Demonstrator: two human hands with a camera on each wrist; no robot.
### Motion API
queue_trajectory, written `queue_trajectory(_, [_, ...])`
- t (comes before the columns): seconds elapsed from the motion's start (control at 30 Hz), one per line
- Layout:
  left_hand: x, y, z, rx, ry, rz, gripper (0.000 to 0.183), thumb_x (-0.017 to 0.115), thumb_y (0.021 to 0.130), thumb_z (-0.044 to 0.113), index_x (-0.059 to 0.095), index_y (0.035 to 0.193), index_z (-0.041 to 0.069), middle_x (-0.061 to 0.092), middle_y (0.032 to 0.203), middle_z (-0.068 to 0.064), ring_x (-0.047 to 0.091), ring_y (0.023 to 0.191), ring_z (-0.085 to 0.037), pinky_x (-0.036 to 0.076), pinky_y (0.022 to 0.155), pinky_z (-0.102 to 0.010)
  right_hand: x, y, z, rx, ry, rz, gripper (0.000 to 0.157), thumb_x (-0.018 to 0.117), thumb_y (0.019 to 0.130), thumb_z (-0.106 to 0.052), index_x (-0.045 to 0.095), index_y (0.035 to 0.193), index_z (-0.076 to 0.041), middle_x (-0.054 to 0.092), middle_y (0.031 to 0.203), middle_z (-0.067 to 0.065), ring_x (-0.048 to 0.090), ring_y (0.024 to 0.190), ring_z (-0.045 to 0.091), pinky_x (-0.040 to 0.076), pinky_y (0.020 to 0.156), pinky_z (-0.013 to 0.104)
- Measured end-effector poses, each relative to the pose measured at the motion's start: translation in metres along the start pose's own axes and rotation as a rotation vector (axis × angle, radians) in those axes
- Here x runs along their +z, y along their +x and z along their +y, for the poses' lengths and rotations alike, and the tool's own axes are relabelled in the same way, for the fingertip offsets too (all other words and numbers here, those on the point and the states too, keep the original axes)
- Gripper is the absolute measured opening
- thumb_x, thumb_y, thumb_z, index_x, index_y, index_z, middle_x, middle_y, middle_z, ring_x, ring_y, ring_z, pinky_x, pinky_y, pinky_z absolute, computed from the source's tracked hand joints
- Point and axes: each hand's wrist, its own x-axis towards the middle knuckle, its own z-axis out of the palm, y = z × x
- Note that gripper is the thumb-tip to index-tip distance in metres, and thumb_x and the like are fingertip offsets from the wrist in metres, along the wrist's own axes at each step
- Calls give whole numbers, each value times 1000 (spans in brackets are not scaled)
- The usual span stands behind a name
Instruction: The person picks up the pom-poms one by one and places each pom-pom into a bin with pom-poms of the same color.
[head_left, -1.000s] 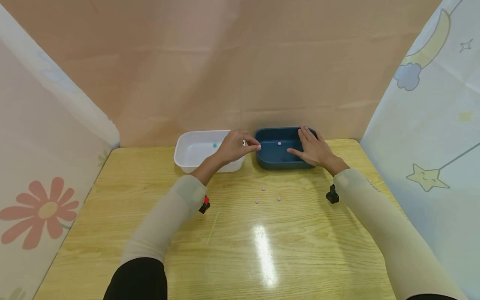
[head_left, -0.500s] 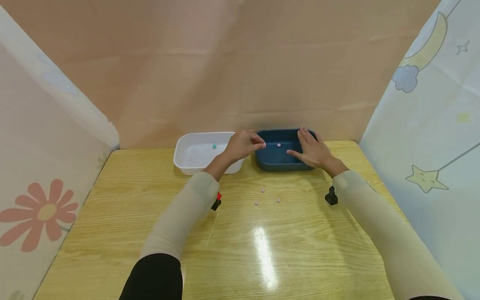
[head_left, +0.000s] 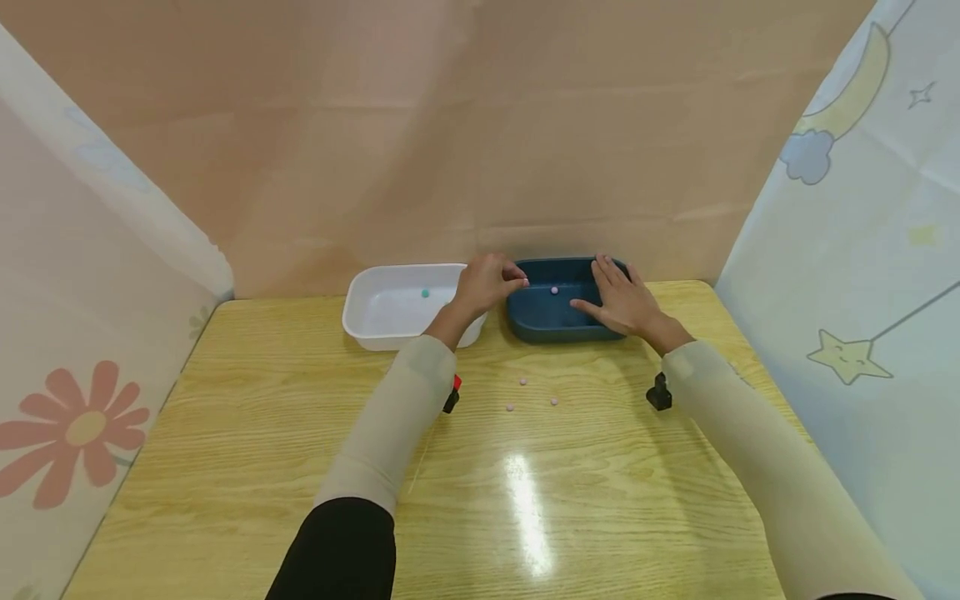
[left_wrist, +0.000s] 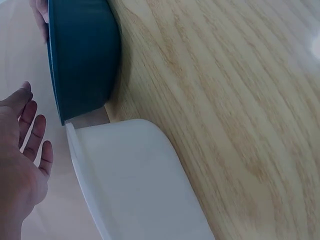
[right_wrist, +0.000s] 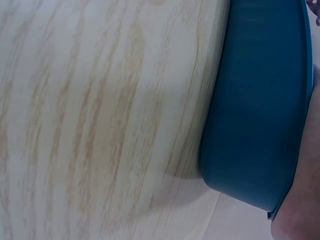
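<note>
Between thumb and index finger, my left hand [head_left: 483, 285] pinches a small pale pink ball [head_left: 526, 283], held above the left end of the dark blue basin [head_left: 566, 335]. My right hand [head_left: 626, 304] lies over that basin's right end with straight, spread fingers. Inside the blue basin sits another pink ball [head_left: 554, 290]. A white basin [head_left: 367, 333] stands beside it on the left, partly behind my left hand, with a teal ball [head_left: 425, 293] in it. In the left wrist view, the other fingers of my left hand [left_wrist: 22, 150] are loosely bent.
On the wooden table [head_left: 247, 400], a pink ball [head_left: 522, 382], a second pink ball [head_left: 510, 407] and a third pink ball [head_left: 554, 402] lie in front of the basins. A brown backdrop [head_left: 375, 167] rises behind. Patterned sheets flank both sides.
My left hand has moved right, from over the white basin's right edge to over the blue basin's left end, keeping the pink ball pinched. My right hand stays in place.
</note>
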Motion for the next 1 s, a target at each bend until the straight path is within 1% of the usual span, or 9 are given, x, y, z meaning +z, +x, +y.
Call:
queue_trajectory(0.23, [6, 4, -2, -49, 43, 17, 17, 76, 100, 33, 85, 105, 20, 78, 105, 5, 70, 95, -15, 58, 79, -38, 3, 1, 1, -2, 8, 5, 104, 35, 105, -73, 6, 167, 5, -2, 176, 23, 0, 164, 38, 0, 128, 65])
queue_trajectory(0.37, [9, 7, -3, -65, 65, 20, 18, 75, 101, 34, 85, 105, 20, 78, 104, 5, 70, 95, -15, 58, 79, -37, 4, 2, 2, -3, 3, 2, 106, 32, 104, -76, 5, 167, 5, -3, 176, 23, 0, 164, 38, -1, 128, 65])
queue_trajectory(0.53, [11, 11, -3, -82, 95, 6, 18, 75, 101, 33, 85, 108, 19, 79, 106, 4, 70, 97, -15, 58, 81, -37, 4, 3, 2, -2, 6, 12, 104, 35, 105, -73, 6, 167, 5, -2, 176, 23, 1, 164, 38, 0, 128, 64])
queue_trajectory(0.63, [12, 11, -4, -94, 113, 2, 18, 76, 101, 33, 85, 109, 19, 80, 107, 4, 71, 99, -16, 58, 83, -38, 4, 2, 2, -3, 10, 14, 105, 34, 104, -75, 6, 167, 5, -2, 176, 23, 1, 164, 38, 0, 128, 65])
queue_trajectory(0.77, [13, 12, -6, -112, 110, 10, 18, 77, 99, 31, 85, 110, 19, 80, 108, 4, 72, 102, -17, 57, 84, -39, 5, 2, 1, -2, 8, 6, 108, 30, 103, -78, 4, 167, 4, -4, 176, 22, 0, 164, 38, -1, 128, 64])
queue_trajectory(1.0, [12, 12, -10, -123, 82, 10, 21, 77, 100, 32, 84, 114, 19, 81, 111, 3, 72, 103, -16, 57, 84, -37, 5, 4, 1, -1, 0, 6, 105, 35, 105, -74, 5, 167, 5, -3, 176, 22, 0, 164, 38, 0, 128, 64])
